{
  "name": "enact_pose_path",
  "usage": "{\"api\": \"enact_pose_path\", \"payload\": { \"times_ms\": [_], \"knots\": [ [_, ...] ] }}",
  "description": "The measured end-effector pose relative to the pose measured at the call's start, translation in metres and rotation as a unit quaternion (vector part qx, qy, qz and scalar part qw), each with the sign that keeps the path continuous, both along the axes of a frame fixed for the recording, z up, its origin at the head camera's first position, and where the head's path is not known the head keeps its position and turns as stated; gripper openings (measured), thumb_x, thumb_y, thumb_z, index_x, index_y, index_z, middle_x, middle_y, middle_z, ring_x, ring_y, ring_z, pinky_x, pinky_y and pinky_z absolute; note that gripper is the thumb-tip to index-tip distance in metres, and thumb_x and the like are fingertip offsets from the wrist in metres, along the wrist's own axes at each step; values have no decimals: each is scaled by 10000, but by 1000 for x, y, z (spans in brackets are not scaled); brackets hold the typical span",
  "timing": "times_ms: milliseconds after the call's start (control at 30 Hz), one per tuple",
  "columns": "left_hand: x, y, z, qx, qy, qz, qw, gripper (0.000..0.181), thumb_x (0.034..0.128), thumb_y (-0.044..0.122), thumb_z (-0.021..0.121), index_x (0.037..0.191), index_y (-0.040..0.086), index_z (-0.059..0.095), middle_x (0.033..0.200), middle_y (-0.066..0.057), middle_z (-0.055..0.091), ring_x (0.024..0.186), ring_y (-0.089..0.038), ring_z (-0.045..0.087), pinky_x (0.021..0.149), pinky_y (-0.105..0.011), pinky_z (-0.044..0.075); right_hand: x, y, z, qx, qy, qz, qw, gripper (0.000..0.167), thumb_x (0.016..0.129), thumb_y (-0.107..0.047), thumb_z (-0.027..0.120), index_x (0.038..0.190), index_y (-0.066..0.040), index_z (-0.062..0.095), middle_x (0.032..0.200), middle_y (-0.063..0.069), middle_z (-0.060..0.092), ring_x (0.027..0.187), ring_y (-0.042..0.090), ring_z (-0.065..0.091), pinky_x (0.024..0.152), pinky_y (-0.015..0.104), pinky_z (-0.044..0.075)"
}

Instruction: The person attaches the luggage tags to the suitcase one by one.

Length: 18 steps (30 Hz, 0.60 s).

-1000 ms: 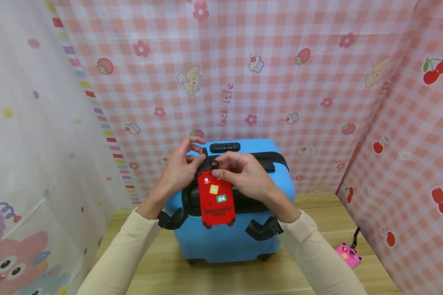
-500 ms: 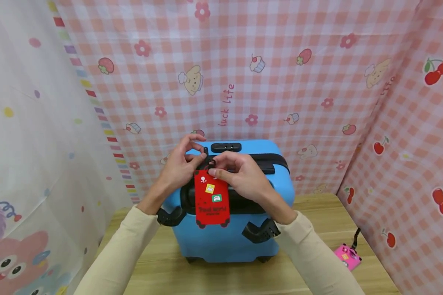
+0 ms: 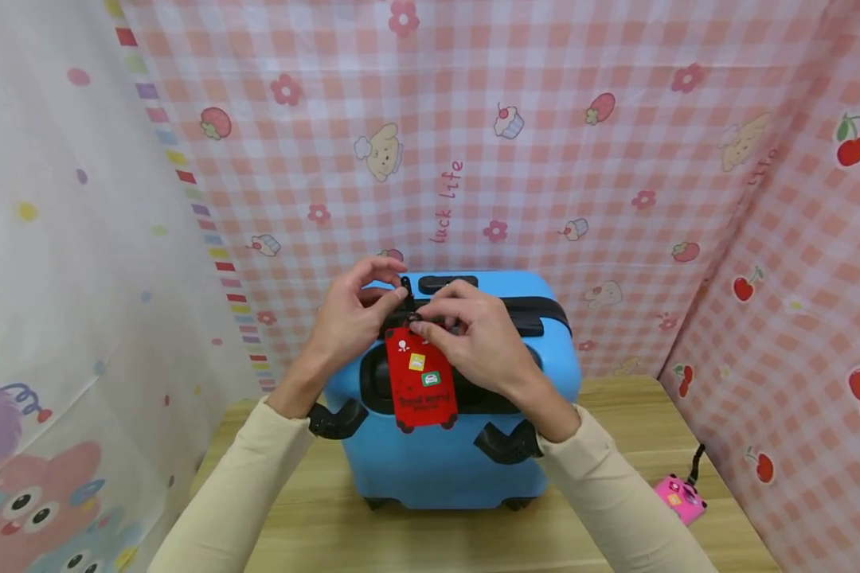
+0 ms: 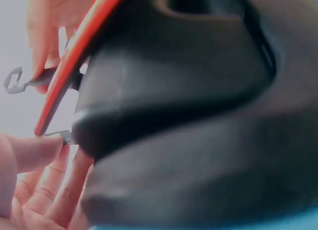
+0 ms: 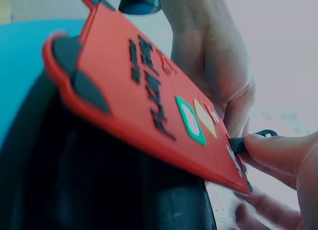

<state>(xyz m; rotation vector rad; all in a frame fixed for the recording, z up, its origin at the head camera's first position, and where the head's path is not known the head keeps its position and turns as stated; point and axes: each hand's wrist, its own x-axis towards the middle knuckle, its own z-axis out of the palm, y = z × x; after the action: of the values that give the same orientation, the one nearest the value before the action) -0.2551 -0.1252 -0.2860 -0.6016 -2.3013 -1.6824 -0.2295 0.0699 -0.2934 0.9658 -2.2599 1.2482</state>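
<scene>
A red luggage tag with small stickers hangs by its black strap in front of the suitcase's black top handle. The blue suitcase stands upright on the wooden surface. My left hand pinches one end of the black strap between thumb and finger, above the tag. Just right of it, my right hand pinches the strap near the tag's top. In the left wrist view a small buckle loop sticks out past the right fingers. Whether the strap passes around the handle is hidden.
A pink luggage tag with a black strap lies on the wooden surface at the right. Patterned cloths enclose the back and both sides. Black camera mounts sit on both wrists.
My left hand has lifted the strap's end slightly. The right fingers have shifted closer on the strap, and its buckle shows less between them. The head view has drifted a little.
</scene>
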Motion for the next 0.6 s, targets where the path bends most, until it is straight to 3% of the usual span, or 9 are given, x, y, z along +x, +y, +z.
{"api": "enact_pose_path", "payload": {
  "times_ms": [133,300,467,600],
  "knots": [
    [0,1,-3,132,33,-226,9997,234,962,69,633,1196,69,632,1026,-117,595,838,-227,722,726,-321,598,-5,-1,2,-5,154,103,9998,99,903,-129,729,966,-65,768,970,37,626,763,146,509,655,300,458],
    [-1,0,-9,245,131,-305,9991,249,951,21,626,1200,18,634,1041,-123,626,835,-204,723,751,-325,601,-10,-4,1,-327,-323,79,9989,85,918,-124,712,986,-84,743,806,23,555,612,175,435,570,292,405],
    [-1,2,-12,475,172,-348,9981,219,928,-2,638,1145,26,650,1055,-140,685,856,-200,722,752,-329,599,-11,-6,-2,-828,-713,-112,9940,114,927,-137,702,1023,-92,743,923,17,616,678,187,493,609,294,457],
    [-1,2,-14,501,161,-346,9980,217,919,5,652,1131,48,658,1052,-146,693,852,-206,723,752,-336,601,-10,-7,-4,-1085,-788,-115,9909,122,921,-133,710,1035,-91,725,772,48,573,609,222,461,565,301,432]
  ]
}}
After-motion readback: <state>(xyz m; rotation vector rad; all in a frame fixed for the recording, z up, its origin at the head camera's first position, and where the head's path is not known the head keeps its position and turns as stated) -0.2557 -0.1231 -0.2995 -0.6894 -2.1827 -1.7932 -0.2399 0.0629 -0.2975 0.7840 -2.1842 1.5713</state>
